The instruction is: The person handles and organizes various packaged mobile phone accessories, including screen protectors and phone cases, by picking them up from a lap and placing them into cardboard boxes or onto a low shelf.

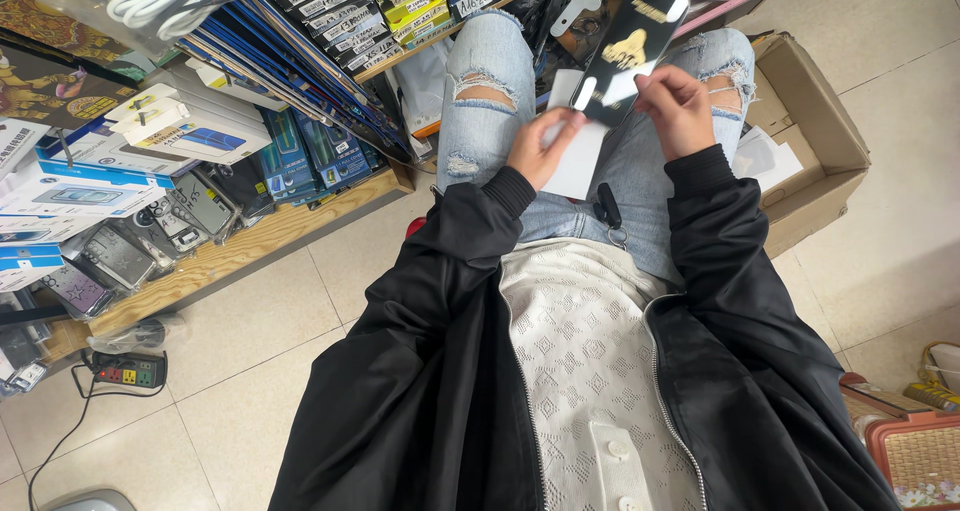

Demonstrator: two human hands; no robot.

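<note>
I sit with my knees in torn light-blue jeans and a black jacket over a white knit top. Both hands hold a flat black package with a gold figure on it, raised above my lap. My left hand pinches its lower end, and a white flat card or sheet lies under that hand. My right hand grips the package's right edge with thumb and fingers. A black key fob hangs at my waist.
A wooden shelf at the left is crowded with boxed and blister-packed phone accessories. An open cardboard box stands on the tiled floor at the right. A power strip lies at the lower left, a woven basket at the lower right.
</note>
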